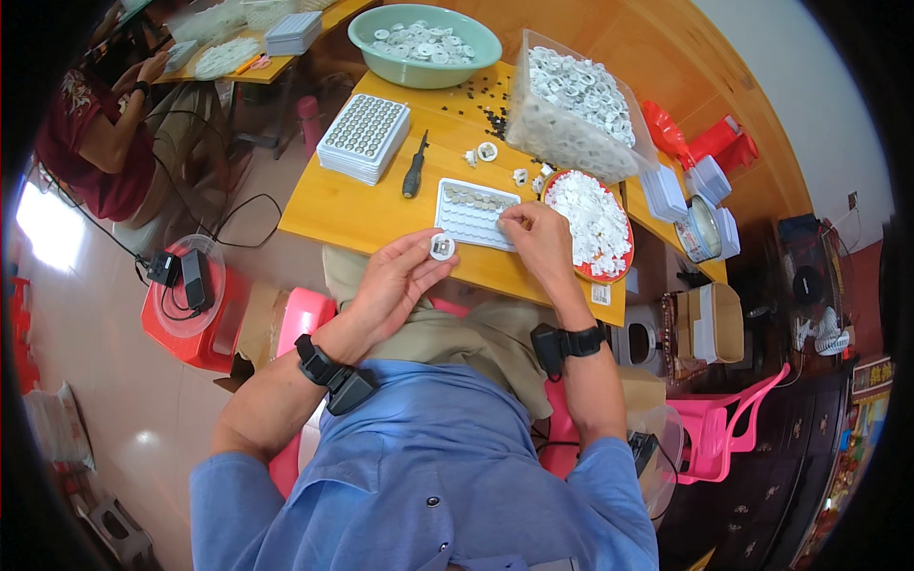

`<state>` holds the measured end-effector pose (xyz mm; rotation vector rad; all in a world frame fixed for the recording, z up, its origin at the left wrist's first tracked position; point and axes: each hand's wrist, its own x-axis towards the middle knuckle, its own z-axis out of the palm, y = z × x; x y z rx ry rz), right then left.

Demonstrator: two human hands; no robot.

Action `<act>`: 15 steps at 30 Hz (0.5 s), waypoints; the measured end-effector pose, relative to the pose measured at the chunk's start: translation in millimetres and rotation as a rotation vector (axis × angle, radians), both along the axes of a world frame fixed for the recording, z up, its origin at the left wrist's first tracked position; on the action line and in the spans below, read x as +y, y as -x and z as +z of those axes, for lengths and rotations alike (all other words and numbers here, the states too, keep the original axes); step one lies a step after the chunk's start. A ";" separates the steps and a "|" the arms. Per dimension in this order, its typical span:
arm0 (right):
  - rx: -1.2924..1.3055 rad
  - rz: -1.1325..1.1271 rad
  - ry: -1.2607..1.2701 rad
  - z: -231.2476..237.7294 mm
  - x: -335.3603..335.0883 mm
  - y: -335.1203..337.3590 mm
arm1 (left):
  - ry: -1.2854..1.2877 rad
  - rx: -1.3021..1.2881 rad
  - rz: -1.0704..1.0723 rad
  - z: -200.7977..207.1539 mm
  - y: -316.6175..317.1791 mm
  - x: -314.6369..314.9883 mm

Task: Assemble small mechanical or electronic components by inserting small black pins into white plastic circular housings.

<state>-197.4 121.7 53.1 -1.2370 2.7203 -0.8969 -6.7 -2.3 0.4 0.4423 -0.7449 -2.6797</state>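
Note:
In my left hand, thumb and fingertips pinch a small round white plastic part with metal pieces in its middle. My right hand is over the right end of a white tray, its thumb and fingertips pressed together; whatever they grip is hidden. Small round silvery pieces lie along the tray's far rows, while its near rows hold none. A dark-handled screwdriver lies left of the tray. Beyond the tray are a few loose white parts.
Stacked trays of round silvery pieces stand far left on the table. A green basin and a clear bin hold white parts. A red-rimmed basket of small white pieces sits right. Another person works at the left.

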 end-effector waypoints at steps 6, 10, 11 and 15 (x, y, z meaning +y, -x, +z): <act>-0.132 0.361 0.197 10.2 -1.8 -42.6 | -0.015 0.023 -0.026 -3.0 -0.4 -1.0; 0.091 0.434 0.347 -3.0 -9.2 -58.0 | -0.018 0.041 -0.034 -5.0 -0.2 -1.2; 0.179 0.444 0.361 -6.8 -10.4 -58.1 | -0.016 0.045 -0.041 -5.1 -0.3 -0.9; 0.324 0.474 0.365 -6.6 -11.6 -60.7 | -0.013 0.042 -0.036 -3.5 -0.2 -0.3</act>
